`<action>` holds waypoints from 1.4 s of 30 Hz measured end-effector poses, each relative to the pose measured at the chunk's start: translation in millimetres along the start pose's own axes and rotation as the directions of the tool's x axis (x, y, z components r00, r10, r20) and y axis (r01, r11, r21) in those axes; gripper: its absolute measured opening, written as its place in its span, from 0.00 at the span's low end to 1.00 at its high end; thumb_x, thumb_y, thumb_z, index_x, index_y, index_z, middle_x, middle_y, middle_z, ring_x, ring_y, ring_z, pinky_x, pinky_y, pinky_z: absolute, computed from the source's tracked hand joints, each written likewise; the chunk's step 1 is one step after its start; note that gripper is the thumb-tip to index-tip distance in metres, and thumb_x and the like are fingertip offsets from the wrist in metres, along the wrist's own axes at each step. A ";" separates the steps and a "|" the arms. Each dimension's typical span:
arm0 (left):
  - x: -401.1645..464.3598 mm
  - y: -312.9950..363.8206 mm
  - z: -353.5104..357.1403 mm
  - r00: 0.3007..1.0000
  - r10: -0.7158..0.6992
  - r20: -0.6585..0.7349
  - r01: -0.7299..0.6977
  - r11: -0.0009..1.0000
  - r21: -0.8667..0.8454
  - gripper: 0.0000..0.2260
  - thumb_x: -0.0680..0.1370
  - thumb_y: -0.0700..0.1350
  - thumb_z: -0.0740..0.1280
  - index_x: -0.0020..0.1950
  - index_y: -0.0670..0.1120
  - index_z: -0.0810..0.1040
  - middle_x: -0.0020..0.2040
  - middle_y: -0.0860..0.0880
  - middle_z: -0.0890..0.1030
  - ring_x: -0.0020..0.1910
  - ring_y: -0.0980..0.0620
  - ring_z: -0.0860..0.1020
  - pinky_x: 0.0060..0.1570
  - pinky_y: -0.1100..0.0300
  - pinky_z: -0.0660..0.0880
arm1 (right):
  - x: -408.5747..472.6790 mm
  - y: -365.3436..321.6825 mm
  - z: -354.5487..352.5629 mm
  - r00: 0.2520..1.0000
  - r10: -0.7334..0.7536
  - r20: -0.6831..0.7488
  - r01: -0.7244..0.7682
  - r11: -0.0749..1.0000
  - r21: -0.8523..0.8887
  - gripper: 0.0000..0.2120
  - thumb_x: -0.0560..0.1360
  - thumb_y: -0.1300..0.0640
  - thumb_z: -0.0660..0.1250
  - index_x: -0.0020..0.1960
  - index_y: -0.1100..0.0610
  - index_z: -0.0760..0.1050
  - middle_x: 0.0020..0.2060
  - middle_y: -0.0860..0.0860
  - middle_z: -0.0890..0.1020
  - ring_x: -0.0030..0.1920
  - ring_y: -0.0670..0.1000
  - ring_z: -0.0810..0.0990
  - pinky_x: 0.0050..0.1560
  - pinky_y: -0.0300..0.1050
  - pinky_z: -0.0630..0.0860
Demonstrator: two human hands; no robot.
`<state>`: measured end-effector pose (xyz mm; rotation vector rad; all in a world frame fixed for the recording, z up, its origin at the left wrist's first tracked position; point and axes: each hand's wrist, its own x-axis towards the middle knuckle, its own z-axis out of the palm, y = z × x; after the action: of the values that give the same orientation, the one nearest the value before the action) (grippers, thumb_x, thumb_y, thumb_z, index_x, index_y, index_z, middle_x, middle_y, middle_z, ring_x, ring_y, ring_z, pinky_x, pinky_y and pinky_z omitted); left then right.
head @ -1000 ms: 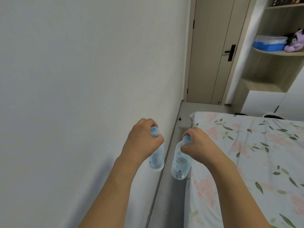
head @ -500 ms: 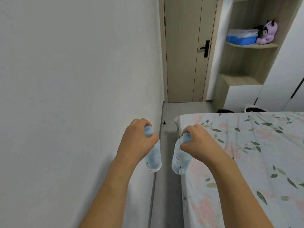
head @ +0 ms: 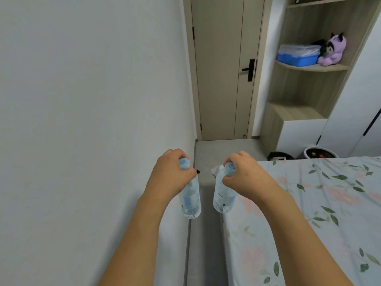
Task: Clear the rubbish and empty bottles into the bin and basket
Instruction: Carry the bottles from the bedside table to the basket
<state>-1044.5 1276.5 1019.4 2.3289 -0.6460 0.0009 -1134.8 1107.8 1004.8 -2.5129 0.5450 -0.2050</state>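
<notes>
Both hands are held out in front at about the same height, forearms reaching forward and slightly inward, backs of the hands up. The left hand has its fingers and thumb curled round the neck of a clear plastic bottle, just under its pale blue cap, which pokes up between the knuckles. That left bottle hangs downward from the grip, its body tilted a little, with a blue and white label on its lower half. The right hand pinches the neck of a second clear bottle in the same way, fingertips bent round below its blue cap; this right bottle also hangs down and looks empty. The two bottles are near each other but apart, with a strip of grey floor showing between them.

The left bottle hangs close beside a plain white wall; whether it touches the wall cannot be told. The right bottle hangs at the edge of a bed covered in a floral sheet. Ahead, at the end of the narrow floor strip, stands a closed beige door with a black handle. To its right is a wooden shelf unit carrying a blue lidded box and a purple soft toy. On the floor beyond the bed stand a white round bin and a dark basket, both partly hidden by the bed's edge.
</notes>
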 end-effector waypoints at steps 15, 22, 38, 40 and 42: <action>235.7 11.9 62.0 0.998 0.027 0.062 -0.027 1.000 -0.003 0.07 0.70 0.44 0.68 0.47 0.48 0.76 0.47 0.51 0.75 0.43 0.52 0.76 0.41 0.59 0.76 | 227.6 42.8 -28.1 0.999 0.039 -0.016 -0.039 0.998 -0.057 0.13 0.73 0.56 0.66 0.57 0.52 0.71 0.52 0.47 0.68 0.48 0.51 0.74 0.47 0.44 0.76; 382.3 7.1 96.1 0.991 0.028 0.129 -0.031 0.999 0.016 0.06 0.68 0.44 0.69 0.43 0.48 0.76 0.44 0.52 0.77 0.41 0.53 0.77 0.38 0.58 0.75 | 362.3 65.3 -33.2 0.996 0.079 -0.038 -0.081 0.996 -0.031 0.13 0.73 0.57 0.66 0.57 0.52 0.71 0.53 0.48 0.69 0.48 0.51 0.74 0.49 0.44 0.77; 639.6 31.5 168.3 0.982 0.104 0.157 -0.102 0.995 -0.024 0.05 0.67 0.45 0.69 0.41 0.48 0.76 0.43 0.53 0.77 0.38 0.54 0.75 0.32 0.62 0.68 | 599.1 132.2 -60.2 0.986 0.145 -0.085 -0.148 0.989 -0.025 0.12 0.72 0.57 0.67 0.55 0.52 0.72 0.52 0.49 0.70 0.47 0.51 0.75 0.51 0.47 0.78; 687.9 32.0 178.0 0.980 0.107 0.168 -0.105 0.994 -0.023 0.05 0.67 0.45 0.69 0.41 0.49 0.76 0.42 0.53 0.77 0.38 0.53 0.76 0.32 0.61 0.69 | 645.4 137.8 -65.5 0.983 0.154 -0.104 -0.157 0.987 -0.025 0.13 0.72 0.57 0.66 0.56 0.53 0.72 0.51 0.49 0.70 0.47 0.51 0.75 0.49 0.46 0.78; 734.7 32.9 185.8 0.974 0.118 0.193 -0.117 0.993 -0.021 0.05 0.67 0.45 0.69 0.40 0.49 0.75 0.42 0.53 0.77 0.39 0.53 0.75 0.33 0.61 0.70 | 692.6 142.8 -74.3 0.980 0.162 -0.117 -0.166 0.986 -0.027 0.13 0.72 0.57 0.67 0.57 0.53 0.72 0.51 0.48 0.70 0.47 0.50 0.75 0.48 0.43 0.77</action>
<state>-449.2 806.5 1032.0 2.2963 -0.8781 -0.1762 -574.5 670.0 1009.3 -2.4870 0.8055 -0.2803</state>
